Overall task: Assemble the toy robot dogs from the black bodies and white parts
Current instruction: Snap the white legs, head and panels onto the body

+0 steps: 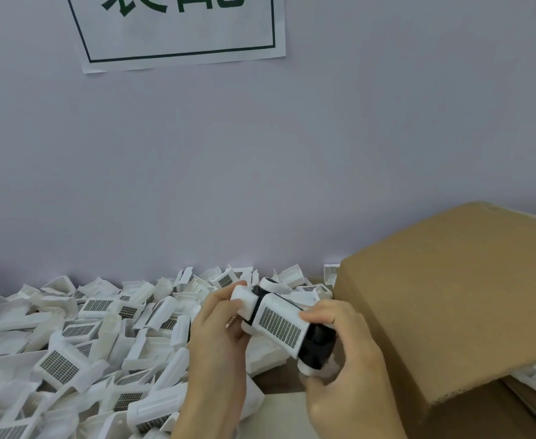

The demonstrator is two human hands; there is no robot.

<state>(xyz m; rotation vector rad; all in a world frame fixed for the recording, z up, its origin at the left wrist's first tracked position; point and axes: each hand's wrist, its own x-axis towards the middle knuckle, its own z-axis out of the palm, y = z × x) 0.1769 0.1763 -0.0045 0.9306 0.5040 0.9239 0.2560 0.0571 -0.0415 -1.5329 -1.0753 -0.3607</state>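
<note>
**Both hands clamp one dog mid-assembly**

Left hand [219, 324] grips the front white part, right hand [339, 350] grips the black rear of the toy dog [279, 321], likely bracing to press shells on. Beyond: pile of white parts [70, 343] on table, cardboard box [456, 296], wall sign [181, 26].

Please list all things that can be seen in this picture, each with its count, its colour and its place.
toy dog: one, black body with white shell, held above the table between both hands
white parts: too many to count, white, some with grey grid panels, heaped at left and along the wall
cardboard box: one, brown, at right
paper sign: one, white with green frame and writing, on the wall, top cut off
wall: one, pale lilac, behind
left hand: one, grips the toy's left end
right hand: one, grips the toy's right end
</note>
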